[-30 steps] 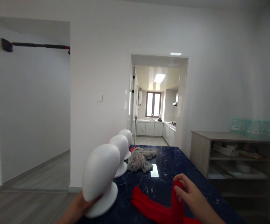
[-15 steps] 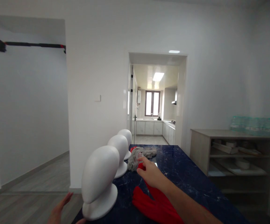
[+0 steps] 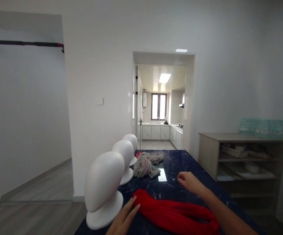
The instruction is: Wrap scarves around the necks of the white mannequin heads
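Observation:
A red knitted scarf (image 3: 175, 213) lies stretched across the near end of a dark blue marble table (image 3: 182, 169). My left hand (image 3: 124, 220) is flat with fingers together, its fingertips touching the scarf's left end, beside the nearest white foam head form (image 3: 103, 191). My right hand (image 3: 190, 182) hovers just above the table behind the scarf, fingers loosely curled, holding nothing. Two more white head forms (image 3: 126, 160) stand in a row further back.
A grey and pink knitted bundle (image 3: 146, 166) lies mid-table beside the far head forms. A wooden shelf unit (image 3: 241, 156) with water bottles on top stands at the right. A doorway ahead opens onto a kitchen. An open passage with wooden floor lies to the left.
My right hand let go of the red scarf, which now lies spread flat. My left hand left the nearest head form's base and moved onto the scarf's left end.

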A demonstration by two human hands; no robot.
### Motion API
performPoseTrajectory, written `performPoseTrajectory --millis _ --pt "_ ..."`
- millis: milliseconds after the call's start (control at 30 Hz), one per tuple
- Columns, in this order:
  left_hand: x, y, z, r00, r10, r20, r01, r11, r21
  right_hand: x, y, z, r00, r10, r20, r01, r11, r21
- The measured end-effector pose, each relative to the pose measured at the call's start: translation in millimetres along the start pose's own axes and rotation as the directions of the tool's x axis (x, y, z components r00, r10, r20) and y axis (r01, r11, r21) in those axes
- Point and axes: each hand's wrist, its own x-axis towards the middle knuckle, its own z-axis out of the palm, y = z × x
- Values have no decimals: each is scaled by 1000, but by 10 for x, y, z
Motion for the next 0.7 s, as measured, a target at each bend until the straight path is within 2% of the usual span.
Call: performPoseTrajectory --millis 67,167,233,300,400,467,567,700 --pt "353 137 27 995 25 92 -28 999 25 -39 298 -85 991 92 -94 -90 995 33" --pt "810 232 19 970 38 242 -52 997 50 -161 659 -160 952 196 -236 -175 979 107" --pt "1033 243 -15 941 45 335 -59 998 32 -256 855 -177 921 241 -308 -202 968 152" --pt "1192 245 -46 923 75 377 -96 995 38 -320 1016 -157 895 269 -355 -219 960 175" --pt "1359 282 -49 912 111 395 -201 960 195 -316 1182 -59 879 273 -390 -221 960 174" --pt "1462 338 -40 899 90 428 -237 923 304 -261 1242 29 883 253 -396 -204 966 161" --pt "1662 451 -98 888 89 451 -274 891 363 -179 1284 136 894 221 -389 -178 974 143" --pt "2088 597 -372 934 197 299 -314 851 420 -154 1314 189 898 209 -387 -172 977 130"
